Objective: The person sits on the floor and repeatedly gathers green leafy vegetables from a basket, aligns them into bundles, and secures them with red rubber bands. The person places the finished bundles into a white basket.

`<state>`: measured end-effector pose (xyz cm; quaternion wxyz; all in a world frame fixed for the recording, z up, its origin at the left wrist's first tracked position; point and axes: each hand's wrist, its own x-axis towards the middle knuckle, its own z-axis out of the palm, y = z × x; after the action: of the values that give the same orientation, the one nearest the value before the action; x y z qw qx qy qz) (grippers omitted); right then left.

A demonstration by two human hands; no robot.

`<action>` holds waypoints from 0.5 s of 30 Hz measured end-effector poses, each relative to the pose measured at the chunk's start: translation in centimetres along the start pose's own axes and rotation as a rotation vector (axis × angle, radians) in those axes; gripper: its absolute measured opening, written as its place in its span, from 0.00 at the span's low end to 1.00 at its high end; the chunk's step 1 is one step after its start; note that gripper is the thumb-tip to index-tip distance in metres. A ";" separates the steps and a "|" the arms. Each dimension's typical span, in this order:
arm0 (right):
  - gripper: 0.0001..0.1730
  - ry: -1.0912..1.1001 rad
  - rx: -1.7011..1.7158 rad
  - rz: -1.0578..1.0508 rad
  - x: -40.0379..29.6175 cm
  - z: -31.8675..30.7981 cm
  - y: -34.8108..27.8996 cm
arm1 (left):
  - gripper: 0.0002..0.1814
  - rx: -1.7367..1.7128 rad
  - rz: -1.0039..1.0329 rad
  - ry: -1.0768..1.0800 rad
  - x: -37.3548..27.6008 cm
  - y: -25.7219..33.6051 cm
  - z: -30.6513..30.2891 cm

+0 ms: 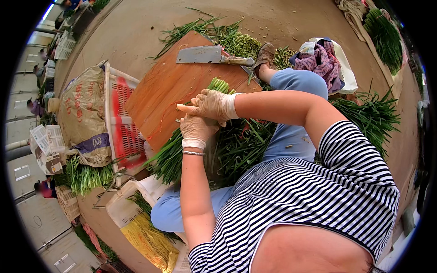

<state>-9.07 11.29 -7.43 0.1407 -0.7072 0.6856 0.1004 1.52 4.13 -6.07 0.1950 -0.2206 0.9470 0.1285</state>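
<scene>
Both my hands wear thin translucent gloves and meet at the near edge of a tilted wooden board (191,76). My right hand (212,105) closes round a bunch of green stalks, probably garlic chives (219,85), just below their even pale ends. Against it, my left hand (198,129) bends at the same bunch, whose leaves seem to hang beside the wrist; its exact grip is partly hidden. A cleaver (199,54) with a worn handle lies across the board's far part. Thin red ties (163,116) lie on the board. Loose dark green leaves (244,146) fill my lap.
Cut stalk ends (245,44) heap beyond the board. To the left stand a red and white plastic crate (126,119), a woven sack (87,112) and more greens (87,175). A cloth in a white bag (319,63) and a leafy pile (367,112) lie right. People work far left.
</scene>
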 end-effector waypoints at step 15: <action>0.78 -0.352 -0.053 0.053 4.2 -1.6 0.1 | 0.77 -2.715 -0.207 0.121 -3.0 3.1 15.9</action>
<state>-9.13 6.79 -7.30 0.2368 -0.6637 0.6661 0.2444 7.51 13.16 -18.50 -0.2064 -0.3117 0.0626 0.9254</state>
